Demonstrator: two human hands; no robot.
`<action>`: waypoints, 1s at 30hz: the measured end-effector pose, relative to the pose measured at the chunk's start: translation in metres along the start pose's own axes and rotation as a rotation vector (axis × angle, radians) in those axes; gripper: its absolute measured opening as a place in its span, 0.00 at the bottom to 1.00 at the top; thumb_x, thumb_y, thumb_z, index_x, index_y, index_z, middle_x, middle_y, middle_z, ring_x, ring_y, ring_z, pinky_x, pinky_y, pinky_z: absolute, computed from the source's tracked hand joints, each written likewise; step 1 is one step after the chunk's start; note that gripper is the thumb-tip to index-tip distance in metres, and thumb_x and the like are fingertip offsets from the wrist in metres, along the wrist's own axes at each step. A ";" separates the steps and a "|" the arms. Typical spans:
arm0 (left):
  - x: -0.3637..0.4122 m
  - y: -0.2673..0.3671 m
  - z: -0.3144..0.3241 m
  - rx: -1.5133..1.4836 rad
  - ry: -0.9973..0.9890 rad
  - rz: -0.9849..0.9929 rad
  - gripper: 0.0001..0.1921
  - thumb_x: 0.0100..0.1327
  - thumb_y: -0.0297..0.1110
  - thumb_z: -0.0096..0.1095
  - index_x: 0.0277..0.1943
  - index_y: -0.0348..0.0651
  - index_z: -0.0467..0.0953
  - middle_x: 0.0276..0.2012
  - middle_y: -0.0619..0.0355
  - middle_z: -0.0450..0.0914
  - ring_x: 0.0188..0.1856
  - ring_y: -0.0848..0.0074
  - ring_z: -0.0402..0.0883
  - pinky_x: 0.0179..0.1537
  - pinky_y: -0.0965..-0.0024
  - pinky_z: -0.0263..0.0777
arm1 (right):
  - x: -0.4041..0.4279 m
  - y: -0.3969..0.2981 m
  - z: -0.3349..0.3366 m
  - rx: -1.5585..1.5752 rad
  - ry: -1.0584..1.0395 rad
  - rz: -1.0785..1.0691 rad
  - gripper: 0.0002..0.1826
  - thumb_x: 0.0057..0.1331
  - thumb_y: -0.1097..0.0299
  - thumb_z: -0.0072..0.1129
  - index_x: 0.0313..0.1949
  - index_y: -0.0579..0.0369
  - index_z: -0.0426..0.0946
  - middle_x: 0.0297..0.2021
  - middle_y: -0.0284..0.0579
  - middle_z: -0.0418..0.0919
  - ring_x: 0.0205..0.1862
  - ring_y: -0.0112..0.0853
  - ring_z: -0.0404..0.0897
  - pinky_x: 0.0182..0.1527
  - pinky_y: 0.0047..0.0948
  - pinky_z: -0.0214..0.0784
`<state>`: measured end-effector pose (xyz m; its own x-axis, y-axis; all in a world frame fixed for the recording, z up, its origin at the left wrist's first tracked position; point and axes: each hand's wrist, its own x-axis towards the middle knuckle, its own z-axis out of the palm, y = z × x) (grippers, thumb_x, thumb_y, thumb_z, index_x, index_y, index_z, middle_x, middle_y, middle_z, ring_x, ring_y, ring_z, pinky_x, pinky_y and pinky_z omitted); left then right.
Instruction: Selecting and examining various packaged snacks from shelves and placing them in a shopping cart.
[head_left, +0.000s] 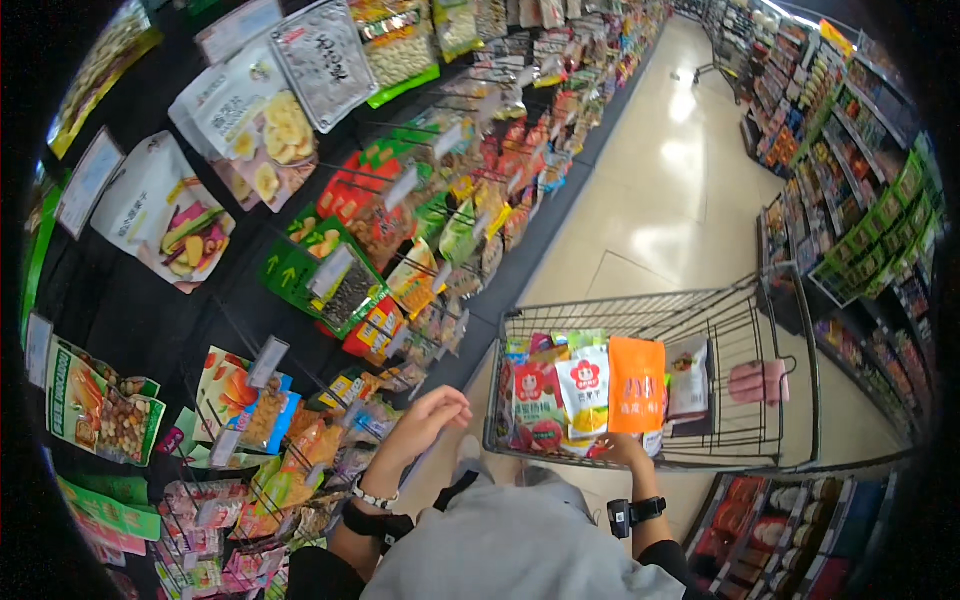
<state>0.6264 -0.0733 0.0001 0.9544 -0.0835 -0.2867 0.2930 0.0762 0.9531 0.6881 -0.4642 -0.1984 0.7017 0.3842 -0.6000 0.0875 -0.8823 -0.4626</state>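
Note:
A wire shopping cart (720, 459) stands in front of me, with several snack pouches inside. An orange pouch (636, 375) stands upright beside a white pouch with a red flower emblem (587, 386); a green and red pouch (536, 409) is at the left. My right hand (622, 450) is at the cart's near side, by the lower edge of the pouches; its fingers are partly hidden, and whether it grips anything cannot be told. My left hand (439, 411) is raised left of the cart, fingers slightly curled, holding nothing.
Snack bags hang on hooks along the black display rack (255, 300) at the left. The tiled aisle floor (645, 225) runs away beyond the cart. Stocked shelves (847, 172) line the right side, and a low display of packaged goods (765, 525) is at the lower right.

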 end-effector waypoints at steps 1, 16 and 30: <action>0.004 0.001 0.006 0.041 -0.036 -0.020 0.08 0.64 0.31 0.43 0.40 0.37 0.69 0.35 0.56 0.75 0.38 0.76 0.75 0.42 0.73 0.69 | -0.002 0.007 0.009 -0.039 -0.019 -0.046 0.27 0.47 0.54 0.64 0.44 0.55 0.74 0.40 0.49 0.77 0.42 0.40 0.76 0.44 0.32 0.67; -0.050 -0.021 0.039 -0.010 0.278 -0.148 0.09 0.64 0.33 0.44 0.40 0.37 0.70 0.35 0.58 0.75 0.37 0.79 0.73 0.42 0.76 0.67 | 0.042 -0.001 0.062 -0.259 -0.621 -0.215 0.26 0.58 0.47 0.48 0.41 0.62 0.72 0.28 0.55 0.77 0.31 0.42 0.77 0.34 0.36 0.68; -0.147 -0.056 0.019 -0.125 0.326 0.025 0.10 0.65 0.34 0.43 0.41 0.38 0.69 0.36 0.58 0.74 0.39 0.79 0.74 0.42 0.76 0.67 | 0.019 -0.018 0.090 -0.611 -0.235 -0.318 0.28 0.52 0.58 0.51 0.53 0.54 0.63 0.44 0.58 0.72 0.47 0.45 0.72 0.46 0.43 0.67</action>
<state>0.4689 -0.0845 -0.0095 0.9236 0.2403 -0.2987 0.2549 0.1970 0.9467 0.6367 -0.4166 -0.2604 0.4124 0.6353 -0.6529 0.6892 -0.6863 -0.2324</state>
